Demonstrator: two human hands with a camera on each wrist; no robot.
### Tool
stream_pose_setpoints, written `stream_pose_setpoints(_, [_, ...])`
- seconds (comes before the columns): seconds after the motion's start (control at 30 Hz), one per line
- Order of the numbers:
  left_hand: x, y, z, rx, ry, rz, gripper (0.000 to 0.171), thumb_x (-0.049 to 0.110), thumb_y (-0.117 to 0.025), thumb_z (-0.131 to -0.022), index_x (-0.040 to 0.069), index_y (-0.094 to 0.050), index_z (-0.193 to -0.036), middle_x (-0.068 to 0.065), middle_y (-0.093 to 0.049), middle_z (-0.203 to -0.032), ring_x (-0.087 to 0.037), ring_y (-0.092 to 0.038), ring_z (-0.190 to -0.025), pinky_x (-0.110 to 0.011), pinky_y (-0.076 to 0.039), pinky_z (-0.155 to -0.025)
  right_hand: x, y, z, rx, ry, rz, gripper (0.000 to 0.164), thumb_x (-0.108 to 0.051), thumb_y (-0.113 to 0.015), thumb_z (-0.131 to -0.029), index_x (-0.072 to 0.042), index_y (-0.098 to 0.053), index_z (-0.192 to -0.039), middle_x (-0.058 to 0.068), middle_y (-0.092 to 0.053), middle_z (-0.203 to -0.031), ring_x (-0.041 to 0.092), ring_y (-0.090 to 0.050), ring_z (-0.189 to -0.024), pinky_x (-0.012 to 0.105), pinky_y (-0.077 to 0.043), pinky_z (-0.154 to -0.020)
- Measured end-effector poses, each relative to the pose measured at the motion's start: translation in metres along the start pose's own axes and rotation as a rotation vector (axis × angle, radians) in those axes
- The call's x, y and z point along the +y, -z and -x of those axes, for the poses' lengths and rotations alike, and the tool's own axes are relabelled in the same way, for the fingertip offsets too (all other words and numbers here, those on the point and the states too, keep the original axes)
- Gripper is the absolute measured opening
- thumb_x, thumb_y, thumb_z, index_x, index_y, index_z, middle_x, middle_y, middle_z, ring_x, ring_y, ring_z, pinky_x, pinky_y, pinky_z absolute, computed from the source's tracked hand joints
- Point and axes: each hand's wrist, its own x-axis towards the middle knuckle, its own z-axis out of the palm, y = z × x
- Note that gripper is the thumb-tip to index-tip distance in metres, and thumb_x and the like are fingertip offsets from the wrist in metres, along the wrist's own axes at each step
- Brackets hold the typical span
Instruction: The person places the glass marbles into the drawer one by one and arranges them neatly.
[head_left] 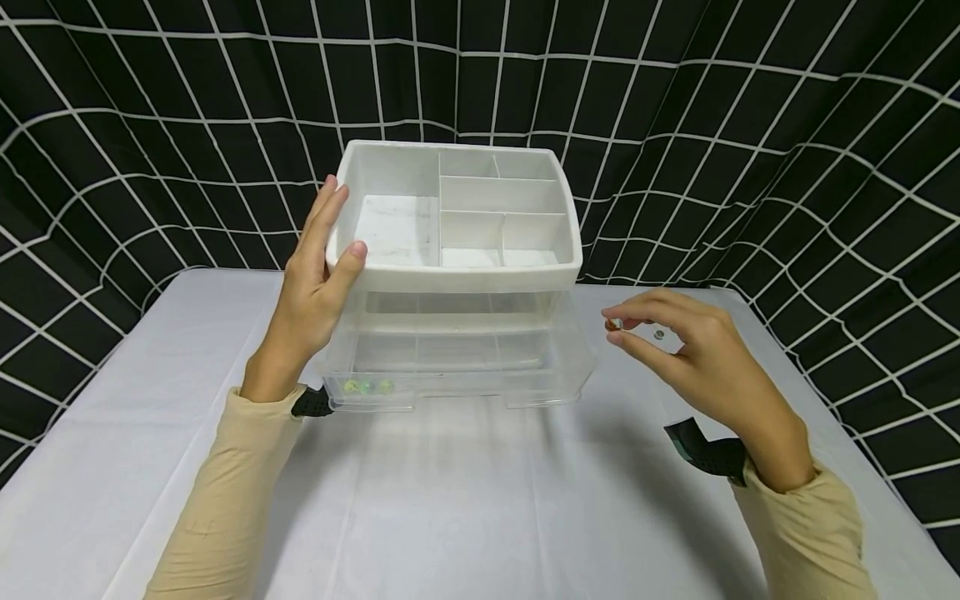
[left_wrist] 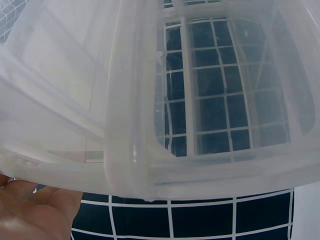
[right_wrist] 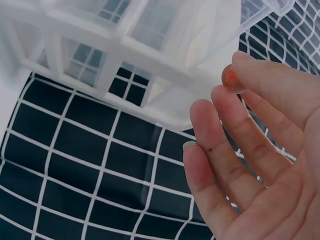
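A white plastic drawer organizer (head_left: 453, 279) stands on the table, its clear lower drawer (head_left: 465, 392) pulled out at the front. My left hand (head_left: 303, 287) holds the organizer's upper left corner, thumb over the rim and fingers along the outer side. In the left wrist view only part of that hand (left_wrist: 37, 212) shows, beside the translucent body. Right of the organizer, my right hand (head_left: 686, 350) pinches a small orange marble (right_wrist: 231, 80) between thumb and index finger, apart from the drawer. Several greenish marbles (head_left: 365, 387) lie at the drawer's front left.
A small round shiny piece (head_left: 659, 334) lies on the white-covered table (head_left: 450, 517), beyond the right hand. The organizer's top tray (head_left: 397, 229) has several compartments. Black cloth with a white grid (head_left: 480, 75) hangs behind and at both sides.
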Motion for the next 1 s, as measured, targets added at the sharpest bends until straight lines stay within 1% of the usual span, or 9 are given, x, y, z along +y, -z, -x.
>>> stream_pose_setpoints(0.17, [0.001, 0.000, 0.000, 0.000, -0.003, -0.001, 0.058, 0.008, -0.049, -0.100, 0.006, -0.030, -0.155, 0.003, -0.018, -0.166, -0.009, -0.016, -0.153, -0.040, -0.022, -0.124, -0.006, 0.000, -0.006, -0.003, 0.003, 0.016, 0.035, 0.003, -0.080, -0.076, -0.014, -0.076, -0.106, -0.007, -0.071, -0.097, -0.002, -0.060, -0.091, 0.011, -0.043, -0.061])
stream_pose_setpoints(0.33, [0.001, 0.000, 0.000, 0.000, -0.001, -0.004, 0.058, 0.008, -0.049, -0.100, 0.006, -0.030, -0.155, 0.002, -0.018, -0.167, -0.009, -0.016, -0.153, -0.041, -0.023, -0.124, -0.010, -0.001, -0.012, -0.016, 0.013, 0.024, 0.033, 0.002, -0.080, -0.077, -0.013, -0.076, -0.106, -0.006, -0.071, -0.098, 0.001, -0.063, -0.090, 0.011, -0.044, -0.062])
stream_pose_setpoints(0.4, [0.001, 0.000, 0.000, 0.001, -0.001, -0.005, 0.058, 0.008, -0.049, -0.100, 0.006, -0.030, -0.155, 0.002, -0.018, -0.167, -0.009, -0.016, -0.153, -0.040, -0.022, -0.124, -0.012, -0.001, -0.014, -0.013, 0.022, 0.018, 0.033, 0.002, -0.081, -0.076, -0.013, -0.076, -0.105, -0.006, -0.072, -0.097, 0.004, -0.064, -0.089, 0.011, -0.043, -0.062])
stream_pose_setpoints(0.5, [0.000, 0.000, 0.000, -0.001, -0.004, -0.002, 0.058, 0.008, -0.049, -0.100, 0.006, -0.030, -0.155, 0.002, -0.018, -0.167, -0.009, -0.016, -0.153, -0.040, -0.022, -0.124, -0.015, -0.003, -0.018, -0.012, 0.038, 0.003, 0.033, 0.002, -0.081, -0.076, -0.012, -0.076, -0.105, -0.005, -0.072, -0.097, 0.002, -0.063, -0.089, 0.012, -0.041, -0.061])
stream_pose_setpoints(0.63, [0.000, 0.000, 0.001, -0.002, -0.009, -0.003, 0.058, 0.008, -0.049, -0.100, 0.006, -0.030, -0.155, 0.002, -0.018, -0.166, -0.009, -0.016, -0.153, -0.040, -0.022, -0.124, -0.021, -0.006, -0.024, -0.022, 0.061, -0.016, 0.032, 0.003, -0.080, -0.077, -0.010, -0.075, -0.106, -0.003, -0.072, -0.098, 0.002, -0.062, -0.089, 0.011, -0.041, -0.062])
stream_pose_setpoints(0.67, [0.000, 0.000, 0.000, -0.001, -0.009, -0.003, 0.058, 0.008, -0.049, -0.100, 0.006, -0.030, -0.155, 0.003, -0.018, -0.166, -0.009, -0.016, -0.153, -0.040, -0.022, -0.124, -0.022, -0.007, -0.026, -0.024, 0.067, -0.022, 0.031, 0.004, -0.080, -0.077, -0.009, -0.075, -0.106, -0.003, -0.072, -0.099, 0.004, -0.063, -0.088, 0.011, -0.041, -0.062])
stream_pose_setpoints(0.83, [0.000, 0.000, 0.000, 0.003, -0.007, -0.001, 0.058, 0.008, -0.049, -0.100, 0.006, -0.031, -0.155, 0.004, -0.019, -0.166, -0.009, -0.016, -0.153, -0.040, -0.022, -0.124, -0.025, -0.011, -0.033, -0.036, 0.094, -0.046, 0.029, 0.004, -0.078, -0.079, -0.007, -0.075, -0.105, -0.002, -0.072, -0.099, 0.006, -0.063, -0.088, 0.010, -0.041, -0.062])
stream_pose_setpoints(1.0, [0.000, 0.000, 0.000, 0.002, -0.003, 0.000, 0.058, 0.008, -0.049, -0.101, 0.006, -0.031, -0.155, 0.004, -0.019, -0.166, -0.009, -0.016, -0.153, -0.040, -0.022, -0.124, -0.028, -0.015, -0.039, -0.063, 0.111, -0.058, 0.025, 0.003, -0.077, -0.080, -0.008, -0.076, -0.102, -0.003, -0.071, -0.098, 0.006, -0.062, -0.085, 0.008, -0.042, -0.066])
